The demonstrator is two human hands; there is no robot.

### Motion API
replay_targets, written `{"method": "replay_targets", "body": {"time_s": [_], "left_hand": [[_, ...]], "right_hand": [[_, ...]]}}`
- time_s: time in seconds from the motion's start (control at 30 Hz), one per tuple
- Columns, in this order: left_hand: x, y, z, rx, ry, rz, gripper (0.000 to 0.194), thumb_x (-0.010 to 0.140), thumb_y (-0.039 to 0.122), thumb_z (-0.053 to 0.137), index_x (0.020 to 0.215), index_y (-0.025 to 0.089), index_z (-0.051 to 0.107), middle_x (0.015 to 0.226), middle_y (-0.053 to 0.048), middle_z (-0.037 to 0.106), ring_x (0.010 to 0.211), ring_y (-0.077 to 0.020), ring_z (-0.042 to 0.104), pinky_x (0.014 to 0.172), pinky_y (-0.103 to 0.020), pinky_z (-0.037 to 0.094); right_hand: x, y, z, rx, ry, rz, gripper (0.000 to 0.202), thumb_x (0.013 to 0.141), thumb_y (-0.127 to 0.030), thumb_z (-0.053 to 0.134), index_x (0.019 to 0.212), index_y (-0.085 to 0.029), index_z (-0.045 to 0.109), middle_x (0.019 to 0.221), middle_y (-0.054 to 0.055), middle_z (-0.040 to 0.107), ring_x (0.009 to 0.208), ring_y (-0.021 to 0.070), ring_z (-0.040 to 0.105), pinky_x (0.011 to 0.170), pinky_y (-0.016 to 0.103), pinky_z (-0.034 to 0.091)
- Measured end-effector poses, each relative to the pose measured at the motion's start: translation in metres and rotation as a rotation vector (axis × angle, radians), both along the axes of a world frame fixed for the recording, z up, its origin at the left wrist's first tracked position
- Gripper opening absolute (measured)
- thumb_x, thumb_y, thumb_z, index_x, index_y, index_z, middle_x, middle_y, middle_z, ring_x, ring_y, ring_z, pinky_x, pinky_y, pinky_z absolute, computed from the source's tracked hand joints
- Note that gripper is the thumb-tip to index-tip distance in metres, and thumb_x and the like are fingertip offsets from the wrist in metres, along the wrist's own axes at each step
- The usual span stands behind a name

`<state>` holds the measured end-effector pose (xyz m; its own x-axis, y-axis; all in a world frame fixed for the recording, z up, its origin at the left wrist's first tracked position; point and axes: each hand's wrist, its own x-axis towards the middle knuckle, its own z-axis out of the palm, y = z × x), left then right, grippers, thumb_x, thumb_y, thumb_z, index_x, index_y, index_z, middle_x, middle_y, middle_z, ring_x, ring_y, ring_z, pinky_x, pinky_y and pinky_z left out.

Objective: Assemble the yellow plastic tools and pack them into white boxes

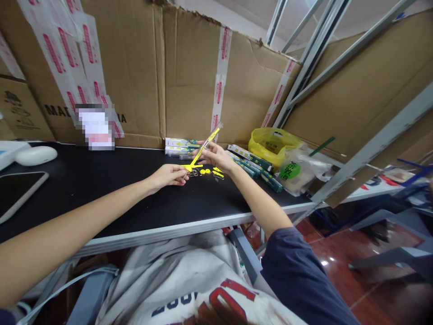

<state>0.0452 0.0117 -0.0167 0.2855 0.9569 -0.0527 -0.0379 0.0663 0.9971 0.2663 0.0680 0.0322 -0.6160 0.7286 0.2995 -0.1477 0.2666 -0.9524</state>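
My left hand (172, 175) is closed in a pinch on the lower end of a slim yellow plastic stick (196, 156), where a short side piece branches off. My right hand (216, 155) has its fingers around the stick's middle, and the stick slants up to the right. Its upper end looks clear. Just below the hands, small yellow round pieces (204, 171), yellow plastic parts (218, 172) and thin metal wire pieces (194, 173) lie on the black tabletop. Their exact kind is too small to tell.
Narrow printed boxes (179, 146) lie behind my hands, with several green ones (270, 180) to the right. A yellow plastic bag (272, 141) and a clear bag (294, 174) stand beside a metal frame. Cardboard (192, 76) walls the back. At left are a white rounded object (36, 155) and a tablet-like device (20, 194).
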Motion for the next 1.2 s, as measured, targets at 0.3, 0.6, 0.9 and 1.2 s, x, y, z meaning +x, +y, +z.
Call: {"method": "replay_targets", "body": {"time_s": [0.3, 0.6, 0.9, 1.2], "left_hand": [[0.0, -0.001, 0.001, 0.018, 0.007, 0.004, 0.034, 0.066, 0.036, 0.087, 0.083, 0.012, 0.07, 0.076, -0.004, 0.072, 0.063, -0.0111, 0.064, 0.075, -0.031, 0.058], [0.0, 0.0, 0.0, 0.025, -0.018, 0.022, 0.036, 0.064, 0.037, 0.088, 0.082, 0.012, 0.07, 0.074, -0.004, 0.071, 0.062, -0.0109, 0.063, 0.074, -0.031, 0.058], [0.002, -0.002, 0.001, 0.01, -0.044, 0.036, 0.032, 0.066, 0.033, 0.087, 0.08, 0.011, 0.069, 0.072, -0.004, 0.069, 0.063, -0.0113, 0.062, 0.073, -0.032, 0.057], [0.005, -0.007, 0.002, 0.015, -0.061, 0.048, 0.03, 0.07, 0.032, 0.084, 0.077, 0.011, 0.064, 0.068, 0.0, 0.065, 0.06, -0.0093, 0.061, 0.07, -0.029, 0.057]], "right_hand": [[-0.012, -0.001, -0.01, 0.032, -0.065, 0.017, 0.052, 0.08, -0.034, 0.078, 0.121, -0.018, 0.052, 0.104, 0.008, 0.075, 0.084, 0.0156, 0.072, 0.062, 0.02, 0.06], [-0.014, -0.003, -0.014, 0.059, -0.082, 0.042, 0.053, 0.08, -0.039, 0.077, 0.121, -0.018, 0.051, 0.109, 0.01, 0.074, 0.084, 0.0156, 0.072, 0.059, 0.019, 0.058], [-0.018, -0.006, -0.015, 0.02, -0.087, 0.028, 0.049, 0.078, -0.037, 0.079, 0.116, -0.019, 0.052, 0.103, 0.008, 0.075, 0.084, 0.0161, 0.072, 0.058, 0.02, 0.057], [-0.023, -0.007, -0.018, 0.009, -0.083, -0.001, 0.047, 0.077, -0.037, 0.08, 0.109, -0.018, 0.051, 0.101, 0.008, 0.075, 0.079, 0.0151, 0.072, 0.057, 0.02, 0.058]]}}
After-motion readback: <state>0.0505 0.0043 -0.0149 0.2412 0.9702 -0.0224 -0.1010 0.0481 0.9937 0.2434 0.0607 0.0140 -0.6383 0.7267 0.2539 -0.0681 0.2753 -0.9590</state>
